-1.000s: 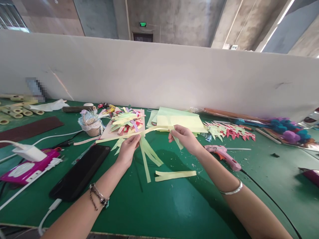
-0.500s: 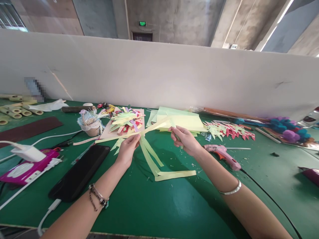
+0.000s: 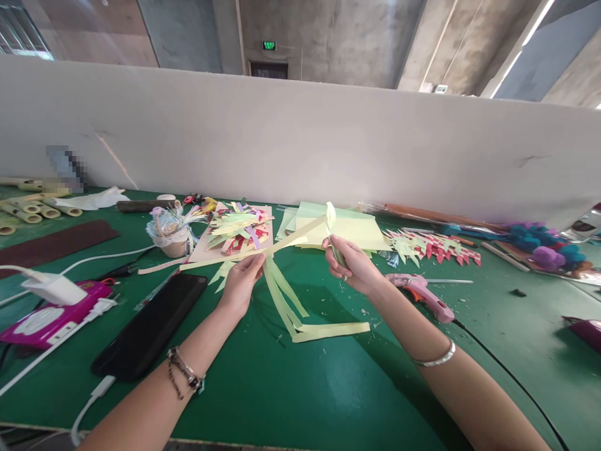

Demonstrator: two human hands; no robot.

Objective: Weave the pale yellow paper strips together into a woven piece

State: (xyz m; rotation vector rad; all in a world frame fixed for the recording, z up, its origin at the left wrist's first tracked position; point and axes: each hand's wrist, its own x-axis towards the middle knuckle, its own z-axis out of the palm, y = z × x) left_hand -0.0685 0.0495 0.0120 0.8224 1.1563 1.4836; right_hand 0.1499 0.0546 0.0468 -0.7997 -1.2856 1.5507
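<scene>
My left hand (image 3: 240, 285) is closed in a pinch on long paper strips. One pale yellow strip (image 3: 298, 237) runs from its fingers up toward my right hand. Pale green strips (image 3: 280, 294) hang below and bend along the table. My right hand (image 3: 352, 263) is closed around a narrow, pale green folded paper strip (image 3: 331, 219), whose curved top stands above the fingers. The yellow strip's far end meets that curved top; whether they are joined I cannot tell. Behind the hands lie yellow and green paper sheets (image 3: 350, 228).
Cut paper pieces (image 3: 239, 228) are heaped left of the sheets, beside a small wrapped pot (image 3: 171, 235). A black phone (image 3: 150, 326) and a magenta power strip (image 3: 56, 316) lie left. On the right are a pink glue gun (image 3: 425, 293), red-and-green cut paper (image 3: 434, 244) and coloured pom-poms (image 3: 544, 247).
The pale green strip in my right hand has risen and now curves upward above the fingers. The yellow strip's far end has moved slightly right and up. My left hand holds still.
</scene>
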